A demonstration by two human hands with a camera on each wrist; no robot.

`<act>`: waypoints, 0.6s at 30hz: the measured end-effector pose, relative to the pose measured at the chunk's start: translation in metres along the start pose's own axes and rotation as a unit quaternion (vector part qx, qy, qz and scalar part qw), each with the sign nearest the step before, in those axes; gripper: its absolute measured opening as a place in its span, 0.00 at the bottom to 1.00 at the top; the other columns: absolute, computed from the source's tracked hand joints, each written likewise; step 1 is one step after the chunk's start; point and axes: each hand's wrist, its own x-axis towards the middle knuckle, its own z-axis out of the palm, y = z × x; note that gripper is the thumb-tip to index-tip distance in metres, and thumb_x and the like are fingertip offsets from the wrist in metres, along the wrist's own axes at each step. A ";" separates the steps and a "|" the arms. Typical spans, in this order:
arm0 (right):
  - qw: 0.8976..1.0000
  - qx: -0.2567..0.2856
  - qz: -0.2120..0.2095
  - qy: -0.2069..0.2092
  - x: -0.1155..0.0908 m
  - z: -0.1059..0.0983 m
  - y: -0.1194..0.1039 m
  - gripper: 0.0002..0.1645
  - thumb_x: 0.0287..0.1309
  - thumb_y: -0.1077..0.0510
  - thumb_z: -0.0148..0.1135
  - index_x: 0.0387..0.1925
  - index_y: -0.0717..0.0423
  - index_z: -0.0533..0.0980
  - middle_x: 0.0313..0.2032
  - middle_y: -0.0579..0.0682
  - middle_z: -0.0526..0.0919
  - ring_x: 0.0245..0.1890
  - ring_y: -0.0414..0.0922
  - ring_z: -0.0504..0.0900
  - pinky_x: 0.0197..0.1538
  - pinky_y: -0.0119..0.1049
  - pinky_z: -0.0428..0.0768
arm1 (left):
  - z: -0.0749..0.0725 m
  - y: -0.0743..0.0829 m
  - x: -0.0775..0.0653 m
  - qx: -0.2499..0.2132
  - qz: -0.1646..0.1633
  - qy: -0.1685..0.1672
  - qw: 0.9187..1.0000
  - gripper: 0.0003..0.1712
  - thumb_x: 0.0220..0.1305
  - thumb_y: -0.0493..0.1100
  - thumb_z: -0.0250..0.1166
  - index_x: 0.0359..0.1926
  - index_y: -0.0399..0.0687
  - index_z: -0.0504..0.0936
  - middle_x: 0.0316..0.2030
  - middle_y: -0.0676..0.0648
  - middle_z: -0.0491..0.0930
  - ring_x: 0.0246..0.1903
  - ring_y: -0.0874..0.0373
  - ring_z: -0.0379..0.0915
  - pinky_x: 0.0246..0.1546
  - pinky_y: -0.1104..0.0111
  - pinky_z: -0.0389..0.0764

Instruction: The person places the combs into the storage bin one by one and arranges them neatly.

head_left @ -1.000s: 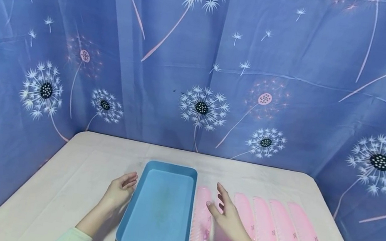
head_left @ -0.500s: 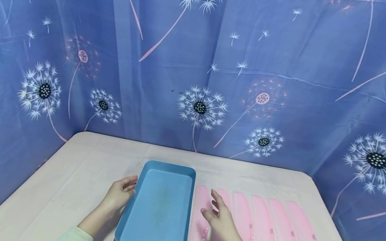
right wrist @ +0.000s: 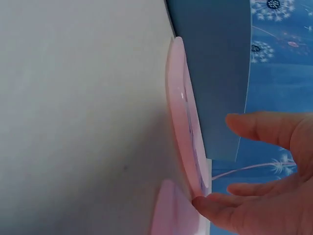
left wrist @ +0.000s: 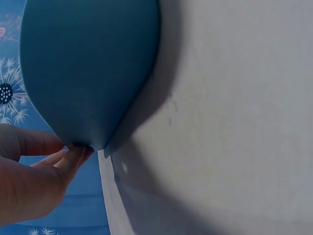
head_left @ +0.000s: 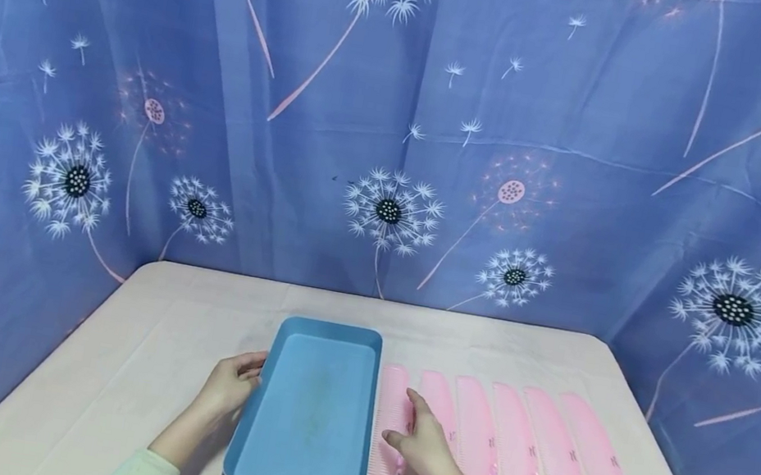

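Observation:
A shallow blue tray (head_left: 313,426) lies on the table, left of a row of pink combs. My left hand (head_left: 230,384) is at its left side; in the left wrist view the thumb and fingertips pinch the wall of the blue tray (left wrist: 93,73). My right hand (head_left: 426,444) is spread above the combs, thumb pointing toward the tray and nothing held. Below it is the nearest comb (head_left: 382,470), lying along the tray's right side. In the right wrist view a fingertip appears right at the end of that pink comb (right wrist: 183,112).
Several more pink combs (head_left: 514,450) lie flat in a row to the right, teeth toward the left. A pale cloth covers the table (head_left: 206,301). Blue dandelion-print curtains (head_left: 309,218) enclose the back and sides.
My right hand has moved left and slightly nearer, from over the second comb to beside the nearest one. My left hand has stayed by the tray's left side. The view has shifted a little.

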 end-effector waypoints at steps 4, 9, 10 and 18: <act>1.000 -0.021 0.012 0.011 0.003 0.004 -0.003 0.52 0.40 0.68 0.73 0.66 0.74 0.57 0.62 0.77 0.62 0.61 0.72 0.64 0.61 0.63 0.67 | 0.000 0.000 0.001 0.000 0.001 0.001 1.000 0.25 0.62 0.27 0.52 0.62 0.27 0.68 0.56 0.28 0.73 0.56 0.38 0.72 0.53 0.60 0.79; 0.998 -0.047 0.026 0.023 0.006 0.007 -0.005 0.56 0.32 0.70 0.76 0.66 0.74 0.58 0.61 0.76 0.64 0.59 0.71 0.66 0.62 0.61 0.68 | 0.000 -0.002 0.002 -0.008 0.008 -0.004 1.000 0.26 0.62 0.26 0.51 0.62 0.26 0.67 0.57 0.28 0.72 0.56 0.37 0.72 0.53 0.60 0.79; 0.998 -0.051 0.028 0.023 0.006 0.007 -0.006 0.57 0.31 0.70 0.76 0.66 0.74 0.58 0.61 0.76 0.64 0.58 0.71 0.67 0.62 0.61 0.68 | 0.000 -0.003 0.002 -0.011 0.008 -0.004 1.000 0.26 0.62 0.25 0.51 0.62 0.26 0.68 0.57 0.28 0.72 0.56 0.37 0.72 0.53 0.60 0.79; 0.996 -0.081 0.033 0.023 0.008 0.009 -0.004 0.60 0.28 0.69 0.78 0.66 0.74 0.57 0.61 0.73 0.65 0.55 0.67 0.69 0.60 0.59 0.71 | -0.001 -0.005 0.000 -0.005 -0.009 -0.003 1.000 0.26 0.63 0.26 0.52 0.63 0.30 0.68 0.58 0.28 0.71 0.57 0.37 0.71 0.54 0.59 0.78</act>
